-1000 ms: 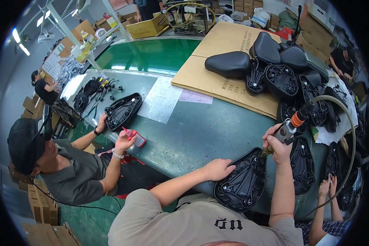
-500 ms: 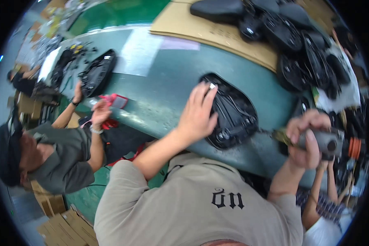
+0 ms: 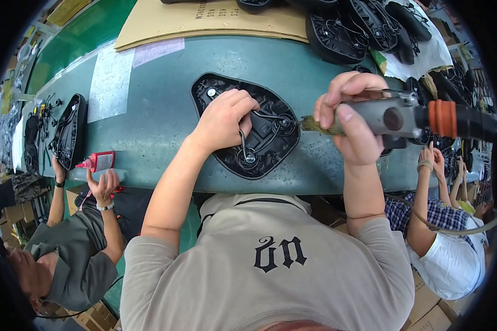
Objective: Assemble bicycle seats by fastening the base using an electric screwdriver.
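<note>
A black bicycle saddle lies underside up on the table in front of me, its narrow end pointing to the far left. A bent metal rod runs across its underside, with a bolt at each wide-end corner. My left hand has its fingers curled round the middle of this rod. My right hand grips a grey power screwdriver with an orange ring, held level. Its bit reaches the right-hand bolt; whether it is seated there I cannot tell.
More black saddles are piled at the far right, beside flat cardboard. Paper sheets lie left of centre. A co-worker on the left is near a red bottle and another saddle. Another person works at the right.
My left hand has moved from the saddle's narrow end to the rod in its middle. The screwdriver has come level, its bit now at the right-hand bolt. The whole view has shifted.
</note>
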A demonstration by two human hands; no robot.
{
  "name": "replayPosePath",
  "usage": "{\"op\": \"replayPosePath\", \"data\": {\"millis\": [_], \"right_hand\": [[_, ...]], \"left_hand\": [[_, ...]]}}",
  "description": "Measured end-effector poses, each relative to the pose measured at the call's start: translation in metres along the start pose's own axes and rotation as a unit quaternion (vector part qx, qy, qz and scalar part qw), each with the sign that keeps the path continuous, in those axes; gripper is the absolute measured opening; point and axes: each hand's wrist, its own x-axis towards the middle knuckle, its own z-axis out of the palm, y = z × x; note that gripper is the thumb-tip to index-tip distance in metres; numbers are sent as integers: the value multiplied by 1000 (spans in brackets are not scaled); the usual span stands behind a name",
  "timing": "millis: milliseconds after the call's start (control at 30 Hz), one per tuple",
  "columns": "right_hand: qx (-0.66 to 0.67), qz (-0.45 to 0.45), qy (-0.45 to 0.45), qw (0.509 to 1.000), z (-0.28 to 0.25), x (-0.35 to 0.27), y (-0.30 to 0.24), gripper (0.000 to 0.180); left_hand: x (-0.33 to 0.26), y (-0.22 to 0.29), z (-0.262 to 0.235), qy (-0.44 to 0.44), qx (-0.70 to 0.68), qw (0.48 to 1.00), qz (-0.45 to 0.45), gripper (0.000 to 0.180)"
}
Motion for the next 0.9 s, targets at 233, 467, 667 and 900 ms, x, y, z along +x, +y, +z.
{"op": "replayPosePath", "data": {"millis": [233, 467, 667, 900], "right_hand": [[7, 29, -12, 999, -2, -9, 27, 24], [24, 29, -28, 999, -12, -8, 33, 23], [-19, -71, -60, 996, 3, 0, -25, 33], [-36, -1, -30, 999, 23, -22, -38, 33]], "left_hand": [[0, 1, 1, 10, 4, 1000, 2, 27], [-2, 1, 1, 10, 8, 1000, 11, 29], [-10, 9, 1, 4, 15, 1000, -2, 27], [-24, 36, 12, 107, 92, 957, -255, 42]]}}
